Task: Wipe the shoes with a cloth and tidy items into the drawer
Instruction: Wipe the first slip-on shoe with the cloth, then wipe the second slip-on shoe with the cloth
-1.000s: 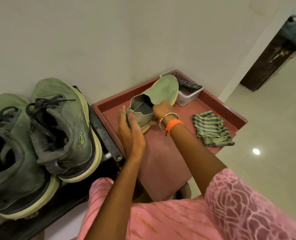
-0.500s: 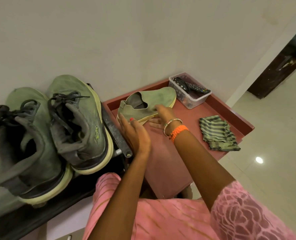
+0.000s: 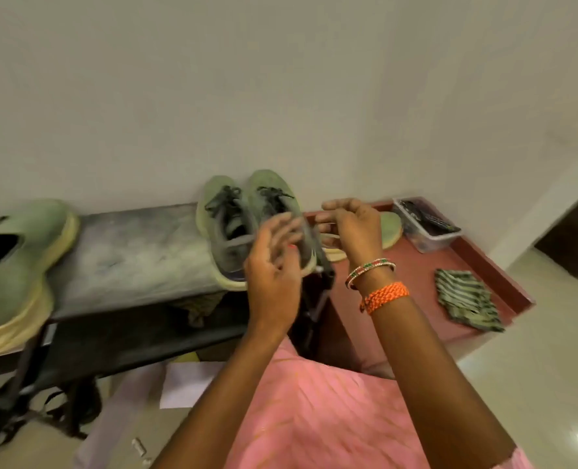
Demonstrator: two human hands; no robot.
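Note:
A green slip-on shoe (image 3: 391,228) lies on the red tray-like drawer (image 3: 426,265), mostly hidden behind my right hand (image 3: 352,228). Two laced green sneakers (image 3: 233,225) stand on the dark bench (image 3: 128,252) by the wall. My left hand (image 3: 274,269) hovers in front of the sneakers, fingers spread and blurred, holding nothing. My right hand is raised above the drawer's left edge with loosely bent fingers, also holding nothing. A striped green cloth (image 3: 463,299) lies on the drawer at the right.
A clear plastic box (image 3: 426,228) with remote controls sits at the drawer's back corner. Another green slip-on shoe (image 3: 17,265) rests on the bench's far left. Paper (image 3: 186,384) lies on the floor under the bench. Tiled floor spreads to the right.
Both hands have let go of the slip-on shoe, which now lies on the drawer. They have lifted and shifted left toward the sneakers. The view has swung left and pulled back.

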